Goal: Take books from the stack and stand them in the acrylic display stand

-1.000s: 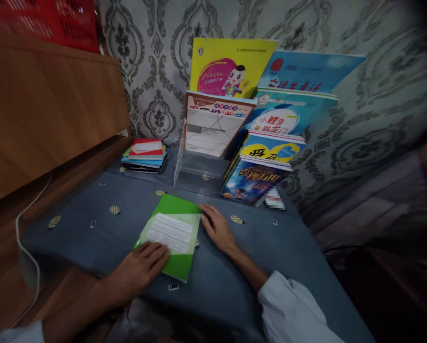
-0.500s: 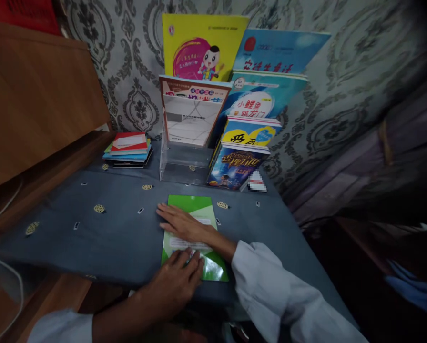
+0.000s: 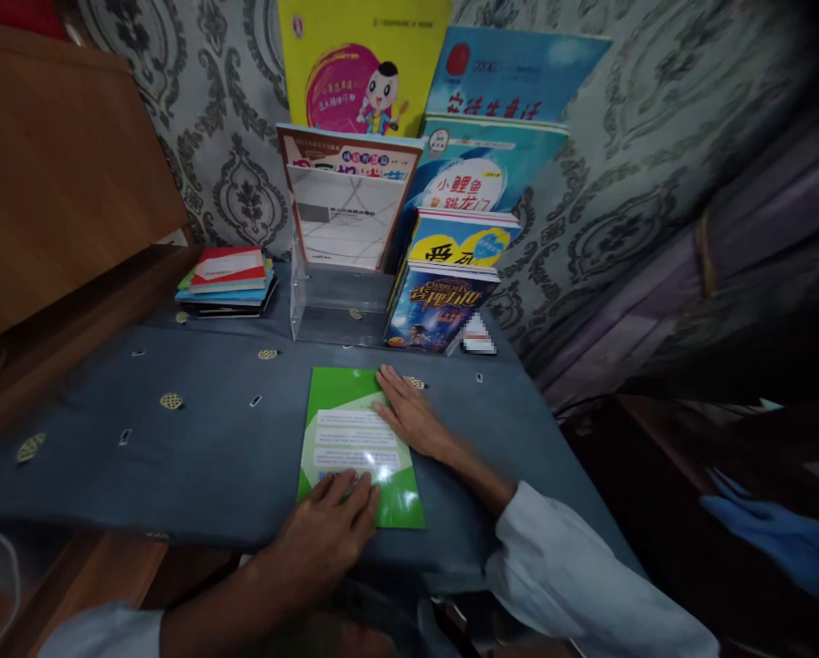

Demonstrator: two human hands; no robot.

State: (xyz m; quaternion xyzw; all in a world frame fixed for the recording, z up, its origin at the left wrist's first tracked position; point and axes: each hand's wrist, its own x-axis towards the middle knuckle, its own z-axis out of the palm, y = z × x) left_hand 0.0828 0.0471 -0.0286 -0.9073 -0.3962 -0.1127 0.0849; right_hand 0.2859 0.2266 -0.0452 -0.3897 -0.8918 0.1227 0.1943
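Note:
A green book (image 3: 355, 402) with pale text panels lies flat and closed near the front edge of the cloth-covered table (image 3: 196, 457). My left hand (image 3: 331, 521) rests on the book's lower left part, fingers laid flat and slightly bent, covering some of the cover. Along the book's upper right edge lies my right hand (image 3: 413, 411), fingers stretched out, partly on the cover and partly beyond its edge. Neither hand grips anything.
Behind the book stands a clear acrylic rack (image 3: 341, 320) with several upright books, among them a dark blue one (image 3: 441, 311) and a yellow one (image 3: 361, 64). A small stack of books (image 3: 228, 279) lies to its left. A wooden panel (image 3: 67, 164) borders the table's left side.
My right hand has slid right across the cover to the book's right edge, uncovering the text panels. My left hand stays on the lower part. The view has shifted slightly.

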